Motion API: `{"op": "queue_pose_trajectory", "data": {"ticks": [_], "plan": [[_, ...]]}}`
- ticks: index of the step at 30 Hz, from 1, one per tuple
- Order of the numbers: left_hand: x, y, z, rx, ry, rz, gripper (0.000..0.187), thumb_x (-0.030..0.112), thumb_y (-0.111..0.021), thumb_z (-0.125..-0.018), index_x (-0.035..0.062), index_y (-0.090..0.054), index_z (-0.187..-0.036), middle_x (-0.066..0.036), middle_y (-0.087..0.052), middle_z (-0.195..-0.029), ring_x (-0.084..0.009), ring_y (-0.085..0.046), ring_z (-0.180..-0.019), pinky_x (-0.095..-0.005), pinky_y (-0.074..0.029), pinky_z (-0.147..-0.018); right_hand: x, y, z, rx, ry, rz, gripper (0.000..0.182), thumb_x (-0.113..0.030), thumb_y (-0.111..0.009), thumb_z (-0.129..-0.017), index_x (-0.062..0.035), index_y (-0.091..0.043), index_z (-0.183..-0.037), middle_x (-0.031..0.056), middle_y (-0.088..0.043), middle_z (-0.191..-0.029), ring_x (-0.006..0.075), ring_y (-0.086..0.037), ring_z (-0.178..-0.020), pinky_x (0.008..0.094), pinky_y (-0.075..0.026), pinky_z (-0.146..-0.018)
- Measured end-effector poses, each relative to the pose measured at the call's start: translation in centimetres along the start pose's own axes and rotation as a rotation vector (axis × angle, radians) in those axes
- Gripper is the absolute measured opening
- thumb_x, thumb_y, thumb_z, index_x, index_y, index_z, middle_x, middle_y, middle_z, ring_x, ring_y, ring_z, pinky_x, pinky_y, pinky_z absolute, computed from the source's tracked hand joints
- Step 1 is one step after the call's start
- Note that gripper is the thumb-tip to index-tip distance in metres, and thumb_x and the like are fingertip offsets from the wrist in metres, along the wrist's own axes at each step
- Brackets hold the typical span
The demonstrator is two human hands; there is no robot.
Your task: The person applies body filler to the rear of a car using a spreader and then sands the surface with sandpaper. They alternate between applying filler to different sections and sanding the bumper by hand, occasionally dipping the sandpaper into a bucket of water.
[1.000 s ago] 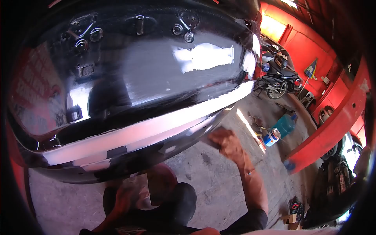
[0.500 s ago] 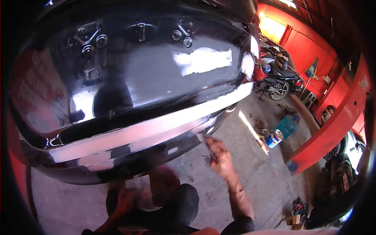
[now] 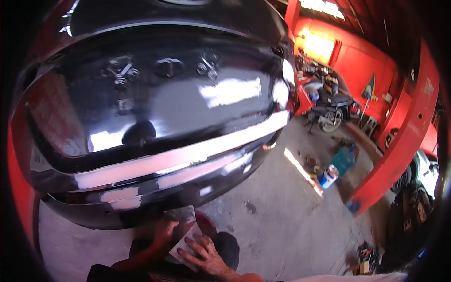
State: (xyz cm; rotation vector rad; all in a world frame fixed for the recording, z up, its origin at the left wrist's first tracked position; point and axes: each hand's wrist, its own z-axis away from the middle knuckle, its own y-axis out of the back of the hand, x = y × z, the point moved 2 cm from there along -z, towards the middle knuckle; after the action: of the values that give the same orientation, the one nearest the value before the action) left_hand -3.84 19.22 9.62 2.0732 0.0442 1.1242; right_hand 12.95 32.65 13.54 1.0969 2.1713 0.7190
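My left hand, partly blurred, is closed at the edge of a flat greyish plate held low in front of the car's bumper. My right hand has its fingers bent over a flat pale spreader, which lies at an angle across the plate. How its thumb grips is hidden. Above both hands is the rear of a glossy black car. A long pinkish-white filler strip runs along it, with smaller patches of filler on the bumper below.
My knees flank a dark red round object under the bumper. On the concrete floor to the right stand a paint can and a teal container. A red post slants nearby; a motorcycle is parked behind.
My right hand has come down and left, away from the bumper, to the plate by my left hand. The view has shifted, with more of the car's top showing.
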Motion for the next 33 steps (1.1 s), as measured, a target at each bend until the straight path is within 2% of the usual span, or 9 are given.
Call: {"op": "queue_pose_trajectory", "data": {"ticks": [3,4,5,7,9,10,16,25,33], "plan": [[-1.9,-1.4,-0.2,0.035,0.228,0.602,0.02,0.015,-0.058,-0.092,0.0048,-0.066,-0.108,-0.016,-0.064,-0.11,-0.0286,-0.064,-0.103,-0.0392,-0.052,-0.09,2.4,-1.9,3.3,-0.074,-0.111,-0.128,0.084,-0.015,-0.077,-0.072,-0.0248,-0.044,-0.149,0.0123,-0.033,-0.155,0.0417,-0.034,-0.138,0.051,-0.031,-0.116],[-0.6,0.1,0.4,0.053,-0.163,0.045,0.022,0.013,-0.057,-0.093,0.0047,-0.065,-0.111,-0.012,-0.064,-0.113,-0.0254,-0.064,-0.104,-0.0381,-0.051,-0.092,4.3,-2.5,4.8,-0.16,-0.223,-0.052,0.087,-0.016,-0.077,-0.071,-0.0258,-0.043,-0.15,0.0116,-0.033,-0.156,0.0411,-0.034,-0.139,0.05,-0.03,-0.117],[-0.2,0.5,0.1,0.077,-0.159,0.048,0.022,0.013,-0.057,-0.093,0.0047,-0.065,-0.111,-0.012,-0.064,-0.113,-0.0254,-0.064,-0.104,-0.0381,-0.051,-0.092,5.1,-1.8,4.6,-0.245,-0.339,0.026,0.09,-0.017,-0.078,-0.069,-0.0268,-0.041,-0.151,0.011,-0.032,-0.157,0.0406,-0.034,-0.14,0.049,-0.029,-0.117],[0.1,-0.3,-0.3,-0.031,0.554,1.363,0.023,0.01,-0.057,-0.093,0.0042,-0.063,-0.114,-0.008,-0.063,-0.115,-0.0204,-0.063,-0.106,-0.0364,-0.05,-0.093,6.0,0.2,4.5,-0.257,-0.325,0.12,0.093,-0.014,-0.076,-0.068,-0.0254,-0.039,-0.152,0.0118,-0.036,-0.156,0.039,-0.035,-0.14,0.0484,-0.033,-0.115],[4.4,2.1,-0.4,0.064,0.447,1.376,0.025,0.009,-0.058,-0.092,0.0039,-0.063,-0.116,-0.008,-0.063,-0.115,-0.0185,-0.062,-0.106,-0.0349,-0.049,-0.094,6.9,1.2,4.5,-0.266,-0.413,0.163,0.094,-0.01,-0.074,-0.067,-0.0228,-0.039,-0.153,0.0128,-0.039,-0.154,0.0373,-0.037,-0.14,0.0475,-0.037,-0.111],[5.9,3.4,-0.5,0.158,0.348,1.384,0.027,0.008,-0.058,-0.092,0.0036,-0.062,-0.119,-0.007,-0.063,-0.115,-0.0166,-0.061,-0.107,-0.0333,-0.048,-0.095,6.7,1.2,4.0,0.028,-0.36,0.166,0.065,0.002,-0.064,-0.076,-0.0087,-0.055,-0.139,0.0187,-0.059,-0.132,0.0398,-0.057,-0.118,0.0422,-0.047,-0.101],[4.7,3.8,-1.9,0.186,0.131,1.161,0.033,0.005,-0.056,-0.095,0.0016,-0.056,-0.128,-0.006,-0.064,-0.115,-0.0152,-0.059,-0.106,-0.0319,-0.047,-0.095,5.1,1.1,2.3,0.455,-0.787,-0.221,0.041,0.0,-0.051,-0.097,-0.0044,-0.055,-0.137,0.0192,-0.066,-0.116,0.0312,-0.068,-0.103,0.0369,-0.053,-0.091],[4.1,5.6,1.2,0.113,-0.082,0.872,0.03,0.008,-0.049,-0.101,0.0012,-0.056,-0.13,-0.005,-0.064,-0.117,-0.0134,-0.058,-0.108,-0.0315,-0.044,-0.097,2.6,2.5,2.2,0.33,-0.558,-0.035,0.044,0.007,-0.049,-0.095,-0.0021,-0.055,-0.137,0.0206,-0.064,-0.126,0.0317,-0.064,-0.116,0.0372,-0.05,-0.098],[-2.3,4.8,5.7,0.167,0.318,0.99,0.027,0.011,-0.053,-0.093,-0.0005,-0.064,-0.115,-0.008,-0.068,-0.11,-0.0163,-0.062,-0.101,-0.0347,-0.048,-0.091,1.4,-1.9,3.8,0.266,-0.638,-0.461,0.049,0.001,-0.058,-0.094,-0.0033,-0.05,-0.142,0.0207,-0.062,-0.131,0.0289,-0.061,-0.121,0.0348,-0.047,-0.102]]}}
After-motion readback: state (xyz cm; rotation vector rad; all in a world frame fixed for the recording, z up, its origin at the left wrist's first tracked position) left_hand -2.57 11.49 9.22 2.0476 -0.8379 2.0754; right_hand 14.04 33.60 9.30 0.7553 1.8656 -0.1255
